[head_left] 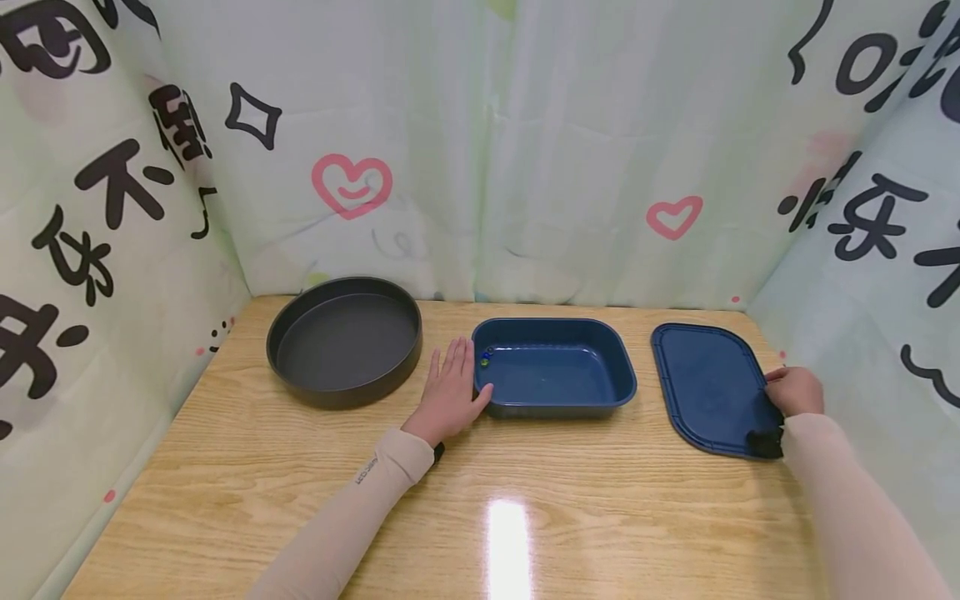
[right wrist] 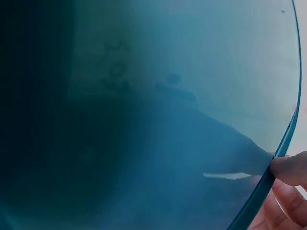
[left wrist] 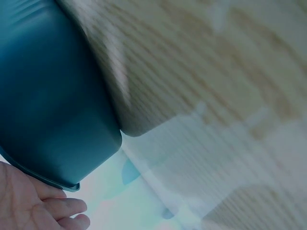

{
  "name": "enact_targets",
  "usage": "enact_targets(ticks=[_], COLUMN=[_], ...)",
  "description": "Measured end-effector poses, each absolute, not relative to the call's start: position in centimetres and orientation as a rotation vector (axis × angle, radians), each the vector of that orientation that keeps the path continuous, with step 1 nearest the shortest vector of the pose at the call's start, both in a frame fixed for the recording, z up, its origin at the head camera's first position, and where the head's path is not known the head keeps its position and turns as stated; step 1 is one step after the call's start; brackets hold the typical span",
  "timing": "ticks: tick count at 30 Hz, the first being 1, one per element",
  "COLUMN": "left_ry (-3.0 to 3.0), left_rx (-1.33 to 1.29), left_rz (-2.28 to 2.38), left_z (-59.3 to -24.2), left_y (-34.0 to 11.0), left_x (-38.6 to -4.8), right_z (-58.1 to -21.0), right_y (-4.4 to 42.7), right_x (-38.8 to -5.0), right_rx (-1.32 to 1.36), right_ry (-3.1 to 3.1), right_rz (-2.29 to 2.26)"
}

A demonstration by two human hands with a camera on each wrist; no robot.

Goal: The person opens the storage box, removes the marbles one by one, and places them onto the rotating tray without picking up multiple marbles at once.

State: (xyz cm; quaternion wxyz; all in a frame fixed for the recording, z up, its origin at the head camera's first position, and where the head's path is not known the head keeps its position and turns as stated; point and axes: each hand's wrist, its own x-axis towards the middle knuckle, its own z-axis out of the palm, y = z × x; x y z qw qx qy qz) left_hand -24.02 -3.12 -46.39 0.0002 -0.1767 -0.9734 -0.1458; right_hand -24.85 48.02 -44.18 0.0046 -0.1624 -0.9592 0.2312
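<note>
A rectangular blue container (head_left: 555, 379) stands mid-table, with a few small shiny marbles (head_left: 486, 358) at its left end. Against that left end lies my left hand (head_left: 448, 390), fingers straight and thumb at the front corner. From the left wrist view, the container's outer wall (left wrist: 53, 96) slopes above the table, and the left fingers (left wrist: 62, 207) are by its rim. Off to the right, my right hand (head_left: 797, 390) pinches the right edge of a flat blue lid (head_left: 708, 383). Close up, the right thumb (right wrist: 290, 168) presses one face of the lid's rim, fingers behind.
A round dark baking pan (head_left: 345, 342) sits left of the container. Printed curtains (head_left: 570, 150) enclose the wooden table (head_left: 600, 500) at the back and both sides. A black wristband (head_left: 765, 443) shows at the right wrist.
</note>
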Motion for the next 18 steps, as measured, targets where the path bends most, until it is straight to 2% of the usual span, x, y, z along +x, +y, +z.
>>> enact_targets(ticks=[11, 18], left_ry=[-3.067, -3.064], left_rx=[-0.565, -0.558], left_rz=[-0.449, -0.448], left_z=[-46.1, -46.2], left_y=[-3.2, -3.1], left_x=[-23.9, -24.0], right_z=[-43.9, -42.8], right_y=[47.2, 44.9], right_x=[-25.2, -25.8], right_rx=[-0.459, -0.281], right_ry=[-3.048, -2.999], right_rz=[0.576, 0.411])
